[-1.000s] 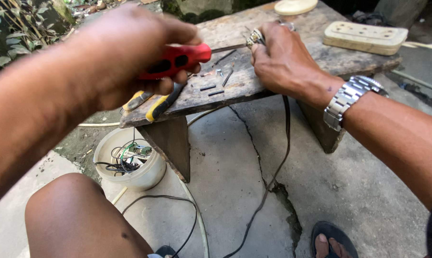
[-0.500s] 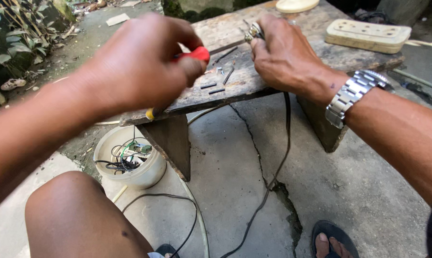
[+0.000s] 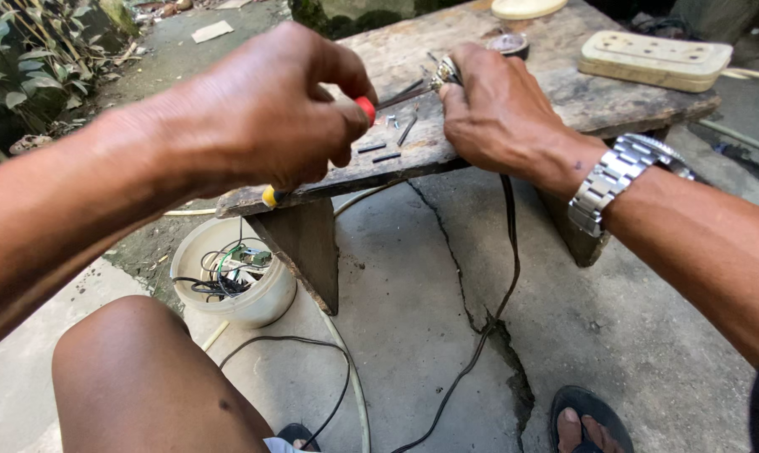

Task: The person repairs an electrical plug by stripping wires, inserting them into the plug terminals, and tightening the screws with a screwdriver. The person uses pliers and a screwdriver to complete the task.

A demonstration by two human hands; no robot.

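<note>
While the left hand (image 3: 270, 117) pinches a red-handled screwdriver (image 3: 365, 107) in closed fingers and the right hand (image 3: 497, 109) grips a small metal wired fitting (image 3: 443, 74) on the far weathered wooden worktop (image 3: 564, 92), the blade should seat squarely before turning.

A cream socket strip (image 3: 656, 60) lies at the table's (image 3: 564, 92) far right corner. A white bowl (image 3: 232, 273) of wires sits on the cracked concrete floor (image 3: 413, 335) beneath its left edge.

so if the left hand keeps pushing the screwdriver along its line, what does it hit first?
Probably the small metal fitting pinched in the right hand; the left hand's screwdriver tip already seems there, though depth is unclear.
</note>
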